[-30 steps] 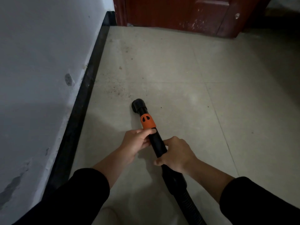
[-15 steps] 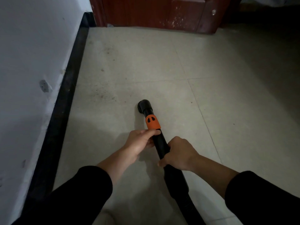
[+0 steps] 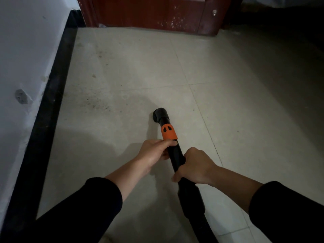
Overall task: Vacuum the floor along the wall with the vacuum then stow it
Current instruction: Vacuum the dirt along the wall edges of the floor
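wand [image 3: 174, 155]: black tube, held low over the floor [image 3: 228, 102]; tilted forward and a little left; gripped by both hands
nozzle [image 3: 160, 114]: black, at the wand's far end; close to the tile; contact with it cannot be told
collar [image 3: 168, 132]: orange band with two dark slots; fitted just behind the nozzle
left hand [image 3: 154, 151]: wrapped round the wand just below the collar; thumb laid across the top, touching the collar's lower edge; fingers curled beneath
right hand [image 3: 196, 166]: closed round the wand just behind the left hand; knuckles turned up; thumb tucked at the near side
cuff [image 3: 191, 199]: wider black section seen below the right hand; run off toward the bottom edge
dirt [image 3: 98, 102]: dark specks scattered on the tile, between the nozzle and the skirting [image 3: 52, 106]
skirting: black strip along the foot of the wall [image 3: 26, 50], at left; nozzle kept apart from it
wall: white; a grey chipped mark [image 3: 21, 96] noted low down
door [image 3: 149, 13]: dark red, at the far end; white flecks seen near its bottom
sleeves [image 3: 78, 216]: black; forearms left bare
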Demonstrator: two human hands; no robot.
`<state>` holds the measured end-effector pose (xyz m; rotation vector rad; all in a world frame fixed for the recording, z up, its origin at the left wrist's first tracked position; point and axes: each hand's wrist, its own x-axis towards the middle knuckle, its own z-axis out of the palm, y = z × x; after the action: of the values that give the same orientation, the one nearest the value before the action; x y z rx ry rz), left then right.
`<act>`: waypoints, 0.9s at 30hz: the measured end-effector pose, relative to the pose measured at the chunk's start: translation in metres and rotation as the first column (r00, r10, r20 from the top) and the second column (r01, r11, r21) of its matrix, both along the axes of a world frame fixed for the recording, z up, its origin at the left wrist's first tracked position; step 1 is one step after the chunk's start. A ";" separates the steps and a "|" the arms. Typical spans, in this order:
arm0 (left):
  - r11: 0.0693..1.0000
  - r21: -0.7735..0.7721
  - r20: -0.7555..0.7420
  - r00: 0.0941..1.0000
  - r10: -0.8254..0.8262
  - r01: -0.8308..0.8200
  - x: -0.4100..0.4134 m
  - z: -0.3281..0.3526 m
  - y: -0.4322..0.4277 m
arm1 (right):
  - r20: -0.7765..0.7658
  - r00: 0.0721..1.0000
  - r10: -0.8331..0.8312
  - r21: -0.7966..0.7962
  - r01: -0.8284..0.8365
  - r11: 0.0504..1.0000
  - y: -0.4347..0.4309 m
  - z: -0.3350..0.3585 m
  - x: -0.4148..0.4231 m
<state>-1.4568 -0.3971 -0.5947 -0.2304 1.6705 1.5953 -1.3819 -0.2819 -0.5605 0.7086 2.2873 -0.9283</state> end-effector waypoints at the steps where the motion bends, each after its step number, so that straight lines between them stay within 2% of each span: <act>1: 1.000 -0.002 -0.002 1.000 0.003 -0.003 0.001 0.000 -0.001 | 0.004 1.000 0.015 -0.001 -0.015 1.000 0.000 0.000 0.000; 7: 0.997 -0.038 -0.007 0.997 0.071 -0.071 0.012 -0.003 -0.022 | 0.044 0.982 0.183 0.035 -0.185 0.982 -0.005 0.001 -0.001; 16: 0.987 -0.008 0.120 0.979 0.162 -0.162 0.035 -0.008 -0.044 | 0.088 0.918 0.386 0.032 -0.390 0.920 -0.007 0.000 0.004; 21: 0.978 -0.013 0.108 0.972 0.207 -0.207 0.029 -0.008 -0.049 | 0.049 0.912 0.406 0.064 -0.409 0.910 -0.014 -0.008 -0.001; 27: 0.966 0.002 0.057 0.964 0.258 -0.258 -0.001 -0.011 -0.043 | -0.005 0.944 0.331 0.079 -0.330 0.941 -0.019 -0.016 -0.028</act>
<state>-1.4579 -0.4399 -0.6055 -0.5022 1.6410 1.7687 -1.4101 -0.3007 -0.5767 0.3293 2.3716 -0.6929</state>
